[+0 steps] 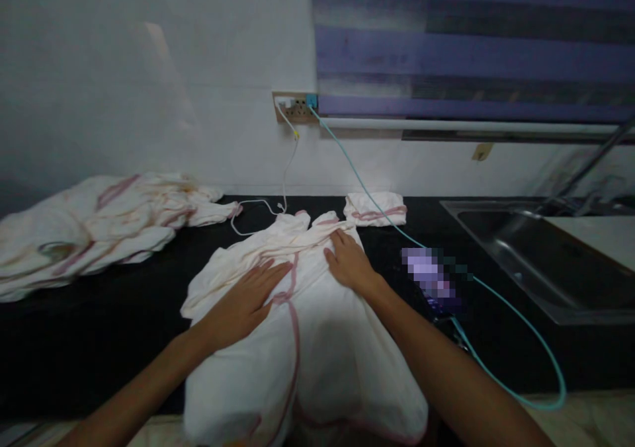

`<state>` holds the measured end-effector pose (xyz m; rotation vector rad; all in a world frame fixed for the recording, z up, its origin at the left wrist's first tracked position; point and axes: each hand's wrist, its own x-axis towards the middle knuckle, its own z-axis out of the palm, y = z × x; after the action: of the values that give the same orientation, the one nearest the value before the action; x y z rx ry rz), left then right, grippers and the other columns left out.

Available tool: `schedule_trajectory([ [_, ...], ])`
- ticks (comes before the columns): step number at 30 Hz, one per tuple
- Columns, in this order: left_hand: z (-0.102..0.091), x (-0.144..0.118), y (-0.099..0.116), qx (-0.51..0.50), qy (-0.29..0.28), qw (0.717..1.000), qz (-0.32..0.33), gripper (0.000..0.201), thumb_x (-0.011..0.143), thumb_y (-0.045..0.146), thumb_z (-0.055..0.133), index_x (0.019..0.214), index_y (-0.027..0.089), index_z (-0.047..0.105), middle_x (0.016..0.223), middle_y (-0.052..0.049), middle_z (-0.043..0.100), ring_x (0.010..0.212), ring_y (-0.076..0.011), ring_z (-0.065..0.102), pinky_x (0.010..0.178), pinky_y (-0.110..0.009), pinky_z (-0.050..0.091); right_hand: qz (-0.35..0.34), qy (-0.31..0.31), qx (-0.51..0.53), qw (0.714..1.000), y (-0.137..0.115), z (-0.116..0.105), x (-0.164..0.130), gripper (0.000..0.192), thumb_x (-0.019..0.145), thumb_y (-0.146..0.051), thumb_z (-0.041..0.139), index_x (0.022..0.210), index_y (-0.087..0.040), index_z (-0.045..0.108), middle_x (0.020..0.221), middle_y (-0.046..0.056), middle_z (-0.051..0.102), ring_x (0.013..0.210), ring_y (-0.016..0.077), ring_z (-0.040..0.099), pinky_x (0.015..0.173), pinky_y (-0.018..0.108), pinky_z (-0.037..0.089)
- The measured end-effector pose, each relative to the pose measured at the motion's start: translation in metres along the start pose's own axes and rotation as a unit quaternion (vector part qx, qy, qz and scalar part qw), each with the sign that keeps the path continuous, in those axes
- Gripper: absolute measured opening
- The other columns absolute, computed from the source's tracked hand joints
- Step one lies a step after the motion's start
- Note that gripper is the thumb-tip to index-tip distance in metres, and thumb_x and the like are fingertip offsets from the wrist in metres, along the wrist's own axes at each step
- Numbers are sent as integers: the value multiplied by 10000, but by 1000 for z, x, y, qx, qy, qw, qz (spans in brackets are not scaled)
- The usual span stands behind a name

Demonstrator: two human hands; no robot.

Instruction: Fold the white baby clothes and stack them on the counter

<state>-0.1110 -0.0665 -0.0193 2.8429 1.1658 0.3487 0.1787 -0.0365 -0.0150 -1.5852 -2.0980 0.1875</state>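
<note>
Garment (pixel 317 328), white, pink trim, spread on counter (pixel 89 334); left hand (pixel 245 301), right hand (pixel 350 262) flat, open, pressing, gripping nothing. Risk: hem overhanging near edge, could slide off.

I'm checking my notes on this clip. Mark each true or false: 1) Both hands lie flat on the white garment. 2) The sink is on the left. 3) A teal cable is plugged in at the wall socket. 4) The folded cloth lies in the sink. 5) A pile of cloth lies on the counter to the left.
1) True: the left hand and right hand lie flat on the garment.
2) False: the sink is on the right.
3) True: the teal cable runs to the socket.
4) False: the folded cloth lies on the counter.
5) True: the pile is there.
</note>
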Motion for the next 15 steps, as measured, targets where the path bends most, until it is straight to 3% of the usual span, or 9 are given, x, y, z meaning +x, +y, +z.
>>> schedule_trajectory([
  [2, -7, -15, -3, -18, 25, 999, -35, 637, 1046, 487, 401, 1627, 231, 352, 1668, -86, 396, 1553, -292, 334, 1311, -495, 240, -8, -27, -27, 999, -3, 1, -3, 530, 1071, -362, 406, 1511, -75, 479, 1593, 216, 454, 1490, 291, 380, 1234, 453, 269],
  [7, -5, -23, -29, 15, 103, 970, -219, 684, 1034, 583, 316, 1500, 109, 480, 1495, -191, 536, 1420, -313, 478, 1236, -469, 357, 25, -77, -48, 996, -15, -7, -11, 684, 1012, -576, 496, 1547, -152, 458, 1603, 192, 437, 1512, 343, 333, 1235, 489, 244],
  [10, -6, -9, -49, 91, 83, 954, -272, 708, 1021, 573, 280, 1411, 46, 545, 1419, -267, 556, 1385, -383, 493, 1189, -518, 383, 69, -124, -55, 988, -25, -18, -15, 896, 899, -706, 605, 1580, -158, 406, 1619, 227, 385, 1515, 398, 314, 1213, 543, 253],
  [12, -12, 7, -55, 123, 54, 926, -353, 744, 989, 615, 308, 1367, 31, 574, 1405, -307, 551, 1333, -459, 522, 1111, -591, 428, 112, -134, -59, 983, -31, -26, -16, 995, 831, -767, 646, 1575, -152, 407, 1620, 262, 350, 1505, 442, 314, 1189, 587, 261],
  [15, -20, 32, -51, 108, 21, 895, -432, 762, 963, 632, 339, 1392, 44, 565, 1433, -321, 546, 1301, -507, 548, 1047, -637, 451, 196, -108, -59, 973, -36, -38, -17, 861, 908, -741, 556, 1514, -134, 476, 1574, 289, 373, 1448, 468, 379, 1125, 631, 323],
])
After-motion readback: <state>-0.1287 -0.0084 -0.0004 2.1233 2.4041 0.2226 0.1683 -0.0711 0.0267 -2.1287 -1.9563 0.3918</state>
